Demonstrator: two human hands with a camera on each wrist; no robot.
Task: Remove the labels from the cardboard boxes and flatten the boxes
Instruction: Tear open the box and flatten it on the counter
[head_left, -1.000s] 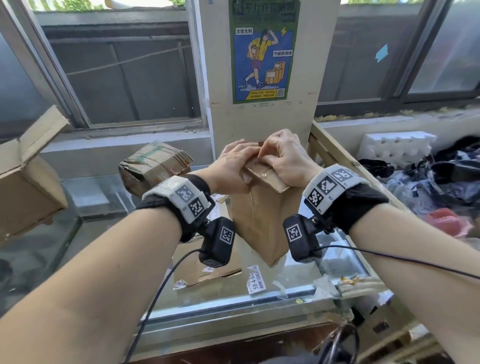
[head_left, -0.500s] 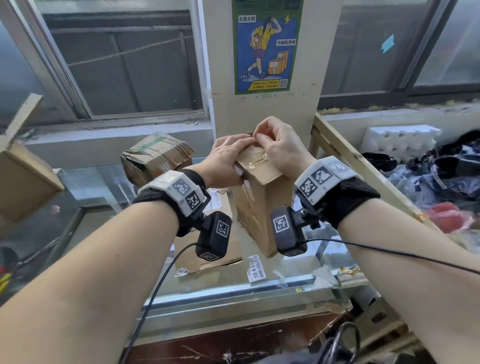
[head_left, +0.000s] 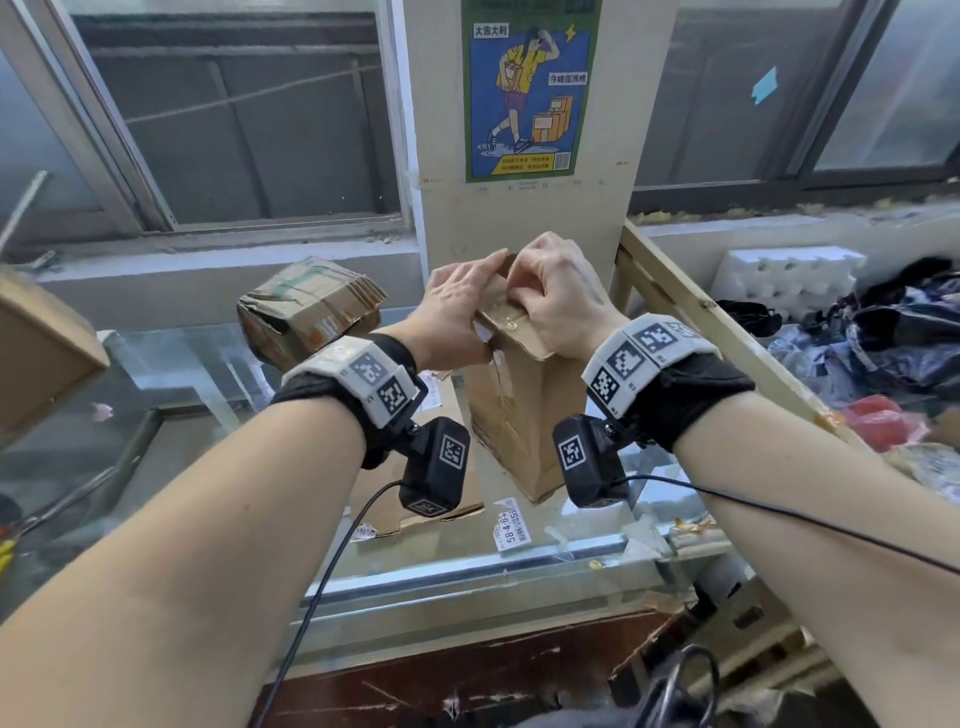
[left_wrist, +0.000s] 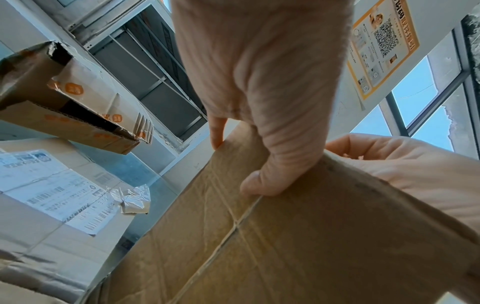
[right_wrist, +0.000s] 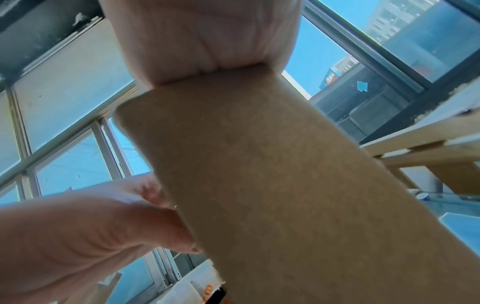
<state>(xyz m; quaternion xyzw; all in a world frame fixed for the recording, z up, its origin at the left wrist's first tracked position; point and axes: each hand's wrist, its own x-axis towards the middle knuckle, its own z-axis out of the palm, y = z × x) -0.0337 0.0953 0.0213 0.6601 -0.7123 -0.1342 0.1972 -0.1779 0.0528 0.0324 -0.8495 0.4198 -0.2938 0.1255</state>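
Note:
A tall brown cardboard box (head_left: 524, 415) stands upright, its low end at the glass counter (head_left: 467, 571). My left hand (head_left: 467, 306) grips its top left corner; the left wrist view shows the thumb (left_wrist: 272, 179) pressed on the taped side of the box (left_wrist: 298, 236) and the fingers reaching over the upper edge. My right hand (head_left: 535, 291) holds the top flap from the right with its fingers curled over it. In the right wrist view the right hand (right_wrist: 202, 41) closes over the box's (right_wrist: 285, 185) top edge, with the left hand (right_wrist: 91, 226) beside it.
A crushed box (head_left: 306, 312) lies behind my left wrist. Flat cardboard (head_left: 384, 504) and a peeled label (head_left: 511, 525) lie on the counter. Another box (head_left: 36, 353) sits at the left edge. A wooden frame (head_left: 701, 312), white foam (head_left: 784, 275) and piled bags (head_left: 883, 338) stand to the right.
Both hands shifted on the box top: the left fingers stretched out along the far edge, and the right fingers curled tighter on the flap. The box sits slightly higher in view.

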